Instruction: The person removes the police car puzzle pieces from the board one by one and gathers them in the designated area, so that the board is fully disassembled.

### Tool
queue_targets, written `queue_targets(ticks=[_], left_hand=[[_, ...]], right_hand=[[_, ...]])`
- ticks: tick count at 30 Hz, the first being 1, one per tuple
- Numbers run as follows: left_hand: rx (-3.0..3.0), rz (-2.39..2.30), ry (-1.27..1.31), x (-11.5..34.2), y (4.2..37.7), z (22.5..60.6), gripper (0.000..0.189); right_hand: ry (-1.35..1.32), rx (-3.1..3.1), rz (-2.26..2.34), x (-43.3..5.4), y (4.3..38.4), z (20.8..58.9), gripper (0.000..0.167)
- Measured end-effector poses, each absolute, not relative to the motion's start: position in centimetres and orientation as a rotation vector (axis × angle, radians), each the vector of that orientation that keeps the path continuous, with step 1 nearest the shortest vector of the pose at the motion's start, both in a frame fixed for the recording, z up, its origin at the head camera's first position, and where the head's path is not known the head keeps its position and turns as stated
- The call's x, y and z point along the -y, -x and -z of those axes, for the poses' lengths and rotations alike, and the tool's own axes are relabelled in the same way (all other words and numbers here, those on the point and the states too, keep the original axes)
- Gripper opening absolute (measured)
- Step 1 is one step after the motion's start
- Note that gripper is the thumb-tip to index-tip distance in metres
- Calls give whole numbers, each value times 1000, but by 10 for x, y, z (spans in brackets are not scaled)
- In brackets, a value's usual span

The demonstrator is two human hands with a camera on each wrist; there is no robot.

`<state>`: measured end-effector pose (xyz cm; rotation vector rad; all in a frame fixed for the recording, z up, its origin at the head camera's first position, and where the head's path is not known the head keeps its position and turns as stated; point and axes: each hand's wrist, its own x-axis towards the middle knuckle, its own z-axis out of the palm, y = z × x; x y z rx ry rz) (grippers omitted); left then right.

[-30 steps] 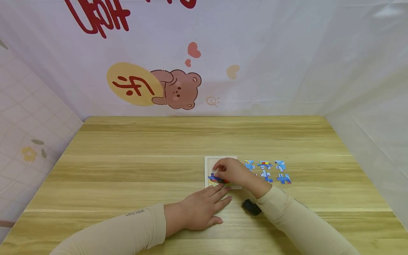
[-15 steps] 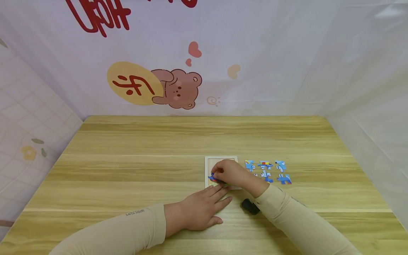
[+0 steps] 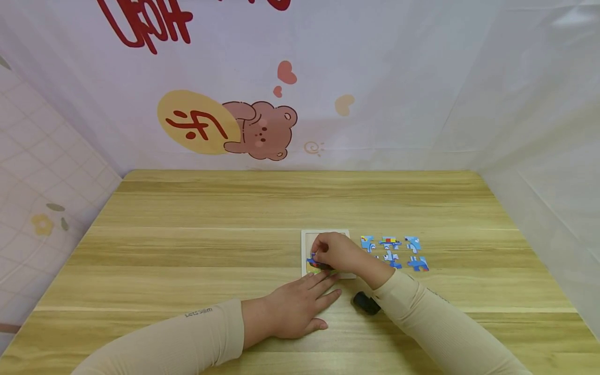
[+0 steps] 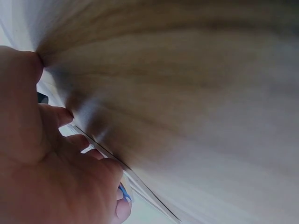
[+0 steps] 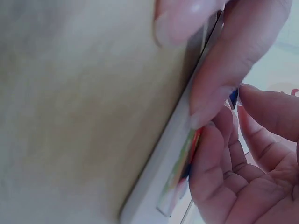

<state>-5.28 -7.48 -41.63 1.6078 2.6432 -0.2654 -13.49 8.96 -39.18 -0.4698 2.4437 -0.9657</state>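
Observation:
A shallow puzzle tray (image 3: 303,247) with a pale rim lies right of the table's middle. My left hand (image 3: 295,310) lies spread on the table in front of it, fingertips on its front edge. In the right wrist view, left-hand fingers (image 5: 222,70) press on that rim. Over the tray, my right hand (image 3: 344,256) pinches a blue puzzle piece (image 5: 234,97) between thumb and index finger. Colourful pieces (image 3: 313,270) show in the tray's front part, partly covered by both hands. The tray's back part shows bare pale wood.
Several loose blue puzzle pieces (image 3: 389,241) lie in two rows right of the tray, some partly behind the right hand. A small black object (image 3: 366,303) is by the right wrist. White printed cloth (image 3: 375,78) hangs behind and beside the wooden table (image 3: 211,219).
My right hand has shifted slightly left with the blue puzzle piece, which has turned a little over the tray. My left hand has stayed in place.

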Motion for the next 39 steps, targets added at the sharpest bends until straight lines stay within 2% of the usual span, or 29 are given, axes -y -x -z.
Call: queue_targets(ticks=[26,39], left_hand=[[-2666,242,-1628,76,53,419,61],[-2661,237,-1591,76,52,419,61]], right_hand=[[449,-2270,1286,-96,135,395,4],[474,-2318,1320,-127,131,384,4]])
